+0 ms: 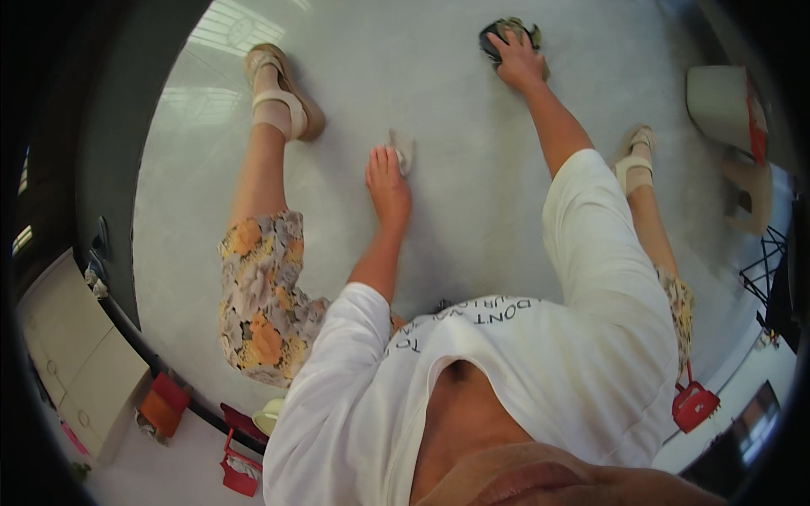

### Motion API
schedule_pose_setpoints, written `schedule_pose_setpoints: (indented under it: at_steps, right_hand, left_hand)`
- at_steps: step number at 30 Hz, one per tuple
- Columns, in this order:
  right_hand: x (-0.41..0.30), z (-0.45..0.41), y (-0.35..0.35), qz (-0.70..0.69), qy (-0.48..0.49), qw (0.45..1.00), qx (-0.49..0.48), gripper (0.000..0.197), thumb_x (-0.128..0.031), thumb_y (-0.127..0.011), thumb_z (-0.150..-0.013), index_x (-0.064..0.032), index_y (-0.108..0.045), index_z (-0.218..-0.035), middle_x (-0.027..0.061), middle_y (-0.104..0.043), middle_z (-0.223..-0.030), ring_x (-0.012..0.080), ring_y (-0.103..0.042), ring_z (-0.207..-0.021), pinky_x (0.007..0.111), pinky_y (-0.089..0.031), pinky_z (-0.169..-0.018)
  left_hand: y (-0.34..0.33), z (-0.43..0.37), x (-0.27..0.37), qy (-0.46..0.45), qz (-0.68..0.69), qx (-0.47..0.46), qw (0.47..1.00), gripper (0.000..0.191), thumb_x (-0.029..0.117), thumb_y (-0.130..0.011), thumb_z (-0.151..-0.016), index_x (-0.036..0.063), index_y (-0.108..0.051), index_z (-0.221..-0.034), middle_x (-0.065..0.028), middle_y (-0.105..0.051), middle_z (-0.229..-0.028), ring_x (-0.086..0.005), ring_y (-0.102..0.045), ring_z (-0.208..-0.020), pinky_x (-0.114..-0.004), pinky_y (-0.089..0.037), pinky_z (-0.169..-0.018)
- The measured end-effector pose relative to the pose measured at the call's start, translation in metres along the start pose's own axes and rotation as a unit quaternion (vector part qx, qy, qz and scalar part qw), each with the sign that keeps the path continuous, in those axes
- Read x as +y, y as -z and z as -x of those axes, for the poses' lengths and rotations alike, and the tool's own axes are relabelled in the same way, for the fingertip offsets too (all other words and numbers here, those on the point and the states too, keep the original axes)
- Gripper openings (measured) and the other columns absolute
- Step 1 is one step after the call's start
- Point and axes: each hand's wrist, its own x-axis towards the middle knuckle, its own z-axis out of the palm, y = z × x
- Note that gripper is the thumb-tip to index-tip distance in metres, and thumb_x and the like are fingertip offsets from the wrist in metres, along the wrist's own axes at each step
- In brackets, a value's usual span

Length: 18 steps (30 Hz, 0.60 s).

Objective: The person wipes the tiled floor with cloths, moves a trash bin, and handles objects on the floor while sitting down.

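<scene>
My left hand is low over the grey floor, its fingers together on or beside a small pale cloth or paper piece. Whether the fingers grip that piece cannot be told. Stretched far forward to the right, my right hand has its fingers spread over a dark shoe-like object with olive-green parts. The fingers rest on its top and near side; its exact kind is unclear.
My sandalled feet are set wide apart at both sides. On the right stand a pale bin with a red rim and a beige plastic stool. Red dustpans, a cabinet and blue shoes lie beyond a dark strip at left.
</scene>
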Motion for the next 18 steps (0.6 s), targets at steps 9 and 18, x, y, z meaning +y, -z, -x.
schedule_pose_setpoints:
  at_steps: [9, 18]
  right_hand:
    - [0.039, 0.138, -0.019, 0.051, 0.180, 0.982, -0.028, 0.065, -0.006, -0.051, -0.071, -0.0358, -0.029, -0.125, -0.0007, -0.018, -0.136, 0.0275, -0.016, -0.124, 0.052, -0.029, -0.087]
    - [-0.025, 0.256, -0.014, -0.002, 0.059, 0.990, -0.127, 0.071, -0.015, -0.055, -0.067, -0.0295, -0.021, -0.129, 0.0076, -0.011, -0.137, 0.0390, -0.012, -0.123, 0.055, -0.031, -0.084]
  left_hand:
    - [0.005, -0.008, 0.001, -0.015, 0.037, -0.059, 0.997, 0.041, -0.002, -0.044, -0.070, -0.0008, -0.042, -0.111, -0.0160, -0.040, -0.117, -0.0324, -0.036, -0.111, -0.039, -0.029, -0.092]
    - [0.002, 0.039, 0.028, -0.115, 0.008, -0.105, 0.988, 0.043, 0.002, -0.055, -0.059, -0.0045, -0.044, -0.099, -0.0206, -0.042, -0.106, -0.0326, -0.040, -0.103, -0.036, -0.039, -0.083]
